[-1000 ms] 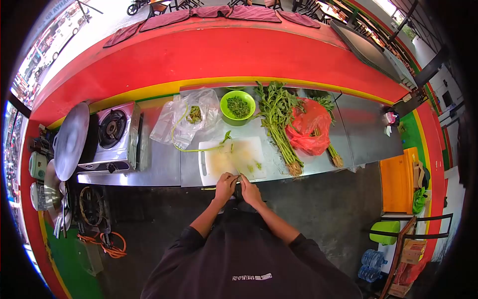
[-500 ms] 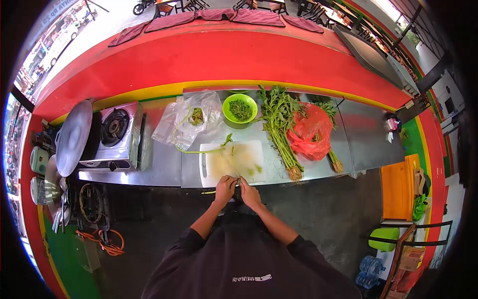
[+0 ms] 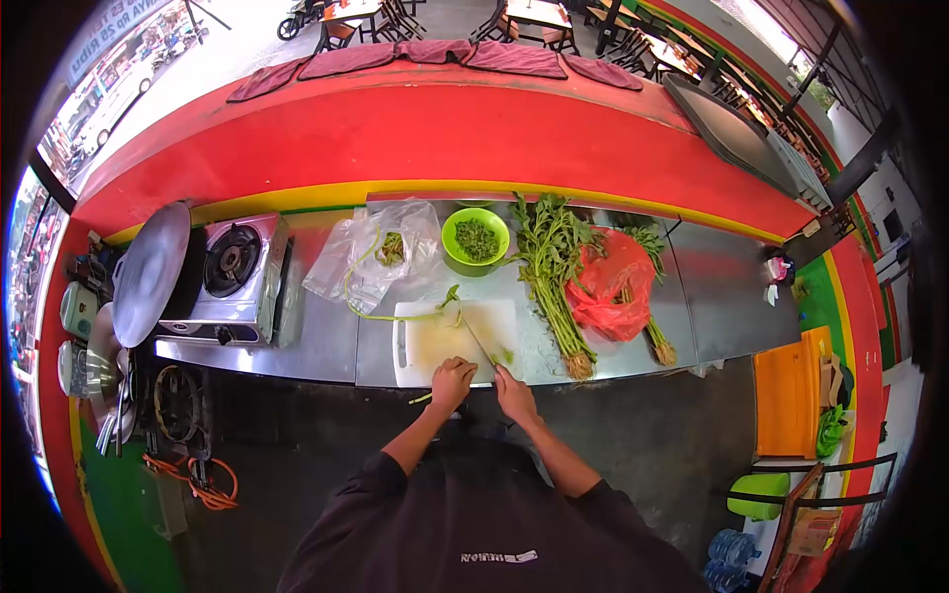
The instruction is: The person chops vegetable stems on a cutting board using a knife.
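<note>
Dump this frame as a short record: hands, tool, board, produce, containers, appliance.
left_hand: left hand at board's near edge, fingers curled; grip contents hidden
right_hand: right hand closed on knife handle
tool: knife, blade over board, pointing away from person
board: white cutting board on steel counter
produce: leafy bundle with roots, right of board
bowl: green bowl, holding chopped greens
bags: red bag right of bundle; clear bag left of bowl
appliance: gas stove, far left
</note>
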